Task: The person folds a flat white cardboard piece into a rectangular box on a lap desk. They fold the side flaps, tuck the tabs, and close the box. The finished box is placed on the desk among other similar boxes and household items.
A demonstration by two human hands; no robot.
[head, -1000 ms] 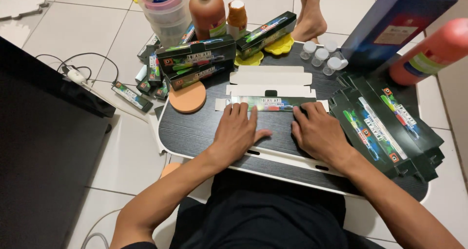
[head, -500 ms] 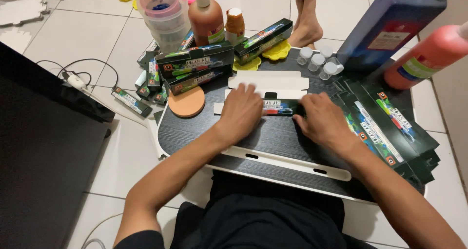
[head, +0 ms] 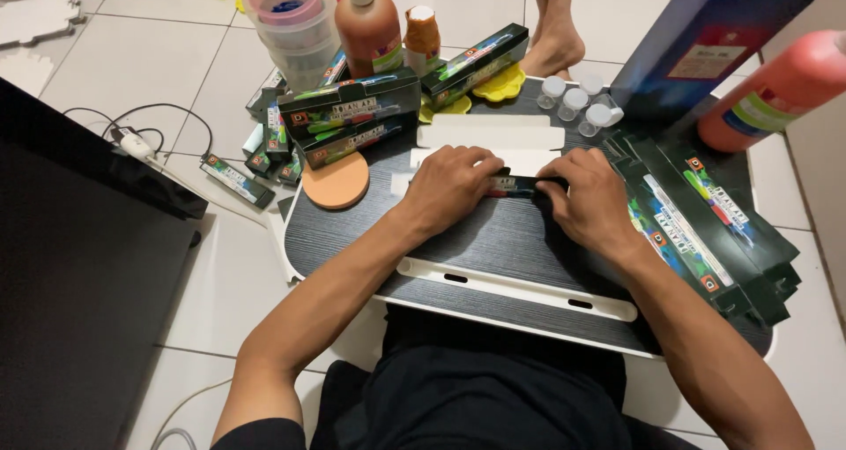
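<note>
Both hands press down on a long, narrow dark cardboard carton with colourful printing (head: 520,185) lying flat at the middle of the dark wood-grain bench (head: 493,238); the left hand (head: 451,185) curls its fingers over the left end, the right hand (head: 589,194) over the right end, though whether they pinch it or only flatten it is hard to tell. White card strips (head: 490,136) lie just beyond it, a stack of flat dark cartons (head: 705,230) to the right, and a round orange sponge (head: 335,181) to the left.
</note>
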